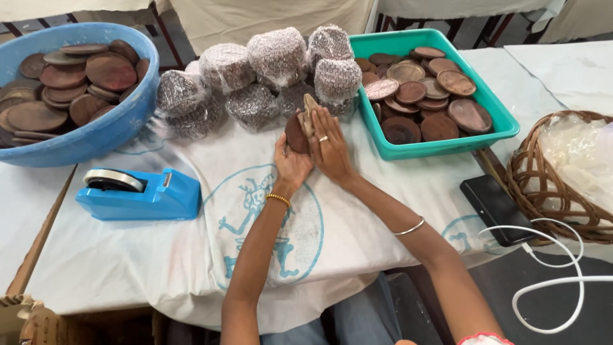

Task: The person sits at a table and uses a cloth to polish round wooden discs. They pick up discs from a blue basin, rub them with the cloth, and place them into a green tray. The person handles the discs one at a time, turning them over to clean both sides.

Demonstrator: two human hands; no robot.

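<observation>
White cloth printed with blue figures covers the surface. Near its middle, the left hand holds a round dark brown wooden disc upright, fingers curled behind it and gripping its lower edge. The right hand lies against the disc's right side, its fingers closed over a small tan scrap pressed to the disc's rim; whether that scrap is paper or cloth cannot be told.

Just beyond the hands sit several bundles of stacked discs wrapped in clear film. To their right, a teal tray holds more loose brown discs, some lighter and patterned. At far left a blue basin is also filled with discs. A blue tape dispenser stands on the cloth left of the hands. On the right, a black phone-like slab with a white cable lies beside a wicker basket lined with clear plastic.
</observation>
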